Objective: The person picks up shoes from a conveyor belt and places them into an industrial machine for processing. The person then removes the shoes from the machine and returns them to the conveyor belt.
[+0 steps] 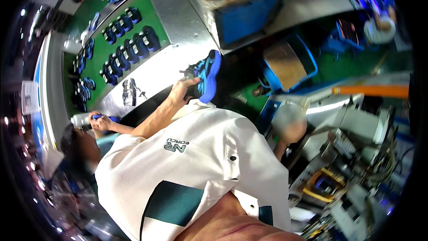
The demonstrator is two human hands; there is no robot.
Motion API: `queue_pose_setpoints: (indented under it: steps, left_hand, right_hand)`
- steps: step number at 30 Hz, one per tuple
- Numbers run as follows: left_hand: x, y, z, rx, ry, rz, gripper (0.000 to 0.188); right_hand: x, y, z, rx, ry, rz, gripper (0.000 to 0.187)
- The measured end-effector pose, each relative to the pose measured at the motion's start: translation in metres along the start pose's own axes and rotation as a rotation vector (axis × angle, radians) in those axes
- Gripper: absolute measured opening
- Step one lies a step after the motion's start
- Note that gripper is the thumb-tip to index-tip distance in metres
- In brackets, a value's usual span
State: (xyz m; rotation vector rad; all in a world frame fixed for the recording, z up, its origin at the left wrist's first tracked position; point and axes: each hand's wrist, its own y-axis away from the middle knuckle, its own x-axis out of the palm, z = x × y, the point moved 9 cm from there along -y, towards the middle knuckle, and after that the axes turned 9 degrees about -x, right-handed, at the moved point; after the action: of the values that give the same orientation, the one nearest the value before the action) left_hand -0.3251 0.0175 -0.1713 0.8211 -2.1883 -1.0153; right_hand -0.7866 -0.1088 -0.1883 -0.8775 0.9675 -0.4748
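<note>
My left hand reaches forward past my chest and holds a blue shoe with light-blue laces and a thick, bright blue sole. One finger stretches across the shoe's lace side, while others are hidden behind it. The shoe stands on end beside the edge of a shiny metal work surface. Farther left on that bright surface lies a black, crumpled-looking item that I cannot name. My right hand does not show.
Several dark shoes with blue soles stand in rows on a green belt. At left, a co-worker's hands hold a blue item. A blue-sided box stands ahead; a blue-framed chair, another person and machinery are right.
</note>
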Motion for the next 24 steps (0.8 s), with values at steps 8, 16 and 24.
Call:
queue_pose_setpoints:
  steps: [8, 16, 24]
  left_hand:
    - [-0.214, -0.213, -0.096, 0.262, 0.144, -0.439, 0.029]
    - [-0.297, -0.299, -0.187, 0.353, -0.381, -0.976, 0.061]
    - [-0.229, -0.271, -0.207, 0.385, -0.472, -0.903, 0.068]
  right_hand:
    - [0.102, -0.273, 0.138, 0.080, -0.544, 0.019, 0.014]
    - [0.221, -0.505, 0.473, -0.592, -0.627, 0.315, 0.016]
    - [0.425, -0.598, 0.552, -0.458, -0.592, 0.867, 0.060]
